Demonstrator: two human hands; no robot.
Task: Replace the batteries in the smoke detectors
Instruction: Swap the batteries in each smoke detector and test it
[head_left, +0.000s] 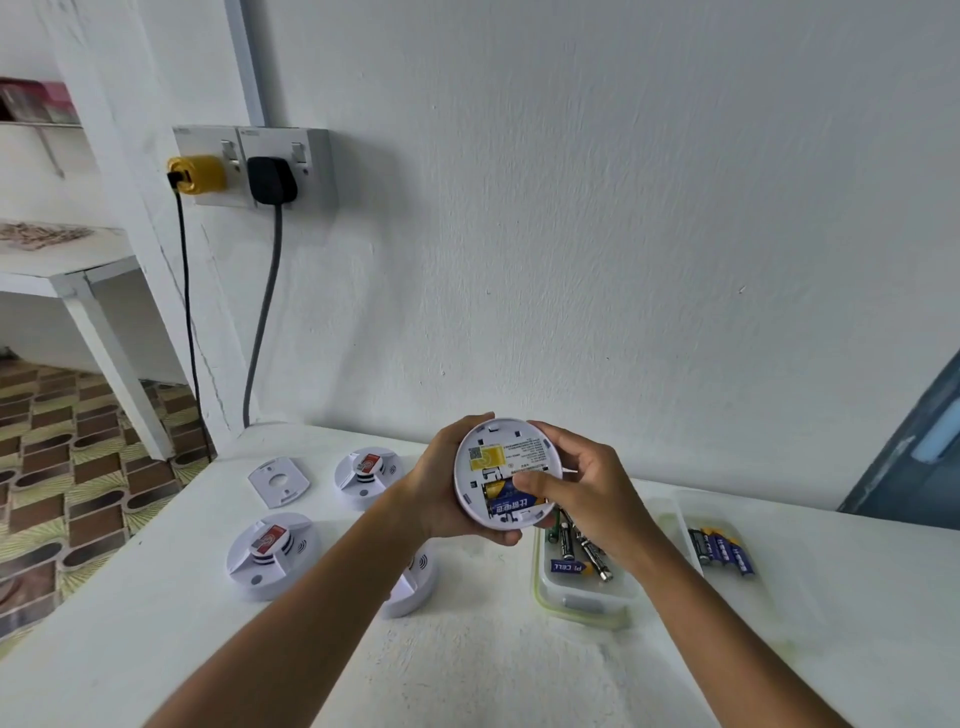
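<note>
- The detector (506, 470) is a round white unit held above the surface (467, 665), its back up, with a yellow label and blue-and-yellow batteries (511, 500) in the open bay.
- The print on its label is too small to read.
- The left hand (441, 488) cups its rim; the right hand (582, 483) curls round the other edge, its thumb pressing a battery.

A white round detector (506, 470) is held above the tabletop's (493, 670) middle, back facing up, a blue-and-gold battery (511, 500) seated in its open bay (label printed). Three more detectors (272, 553) lie face-up near the left edge.
</note>
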